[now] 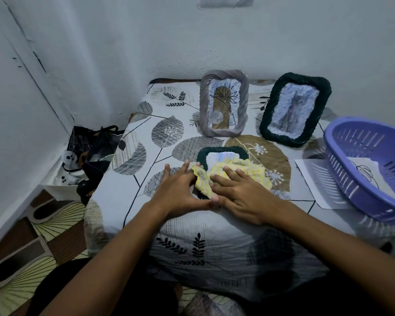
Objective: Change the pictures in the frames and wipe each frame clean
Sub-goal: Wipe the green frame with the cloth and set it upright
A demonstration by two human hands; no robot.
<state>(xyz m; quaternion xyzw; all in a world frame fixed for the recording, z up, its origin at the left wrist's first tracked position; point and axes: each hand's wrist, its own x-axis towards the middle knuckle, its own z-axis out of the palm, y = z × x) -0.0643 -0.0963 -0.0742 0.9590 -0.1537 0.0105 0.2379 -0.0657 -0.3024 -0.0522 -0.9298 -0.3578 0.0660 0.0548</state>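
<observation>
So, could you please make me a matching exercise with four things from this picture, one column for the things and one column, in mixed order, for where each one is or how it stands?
Things:
1. grey frame
2. yellow cloth
3. purple basket
4. small dark green frame

Places or states:
A. lies flat, partly under the cloth
B. at the right edge, on a sheet of paper
C. stands upright at the back, left of a bigger dark frame
D. under the right hand

Pairs: 1-C, 2-D, 3-B, 4-A

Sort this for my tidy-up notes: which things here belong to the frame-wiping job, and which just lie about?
Job: yellow cloth, flat dark frame, grey frame, dark green frame, loose print.
Lying about: purple basket, black bag, slippers.
</observation>
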